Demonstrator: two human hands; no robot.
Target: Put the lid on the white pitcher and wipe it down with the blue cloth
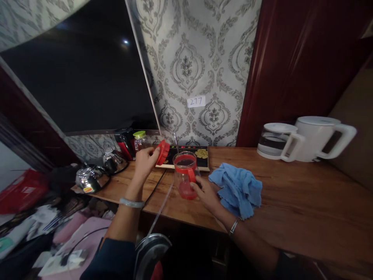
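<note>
My left hand (pixel 145 163) grips a red lid (pixel 163 152), raised to the left of a clear pitcher (pixel 179 179). The pitcher has a red collar, a red handle and a red-tinted base, and stands upright near the table's front edge with its top uncovered. Around its handle my right hand (pixel 204 190) is closed. A crumpled blue cloth (pixel 237 188) lies just right of that hand. Behind the pitcher is a black panel with a gold flower (pixel 202 154) and small red lights.
On the wooden table (pixel 291 202), a glass pitcher (pixel 272 146) and a white kettle (pixel 314 136) stand at right. Shiny kettles (pixel 91 179), a black-and-red kettle (pixel 125 142) and a green-lidded jar (pixel 140 140) are at left. A thin clear tube (pixel 161 208) hangs over the front edge.
</note>
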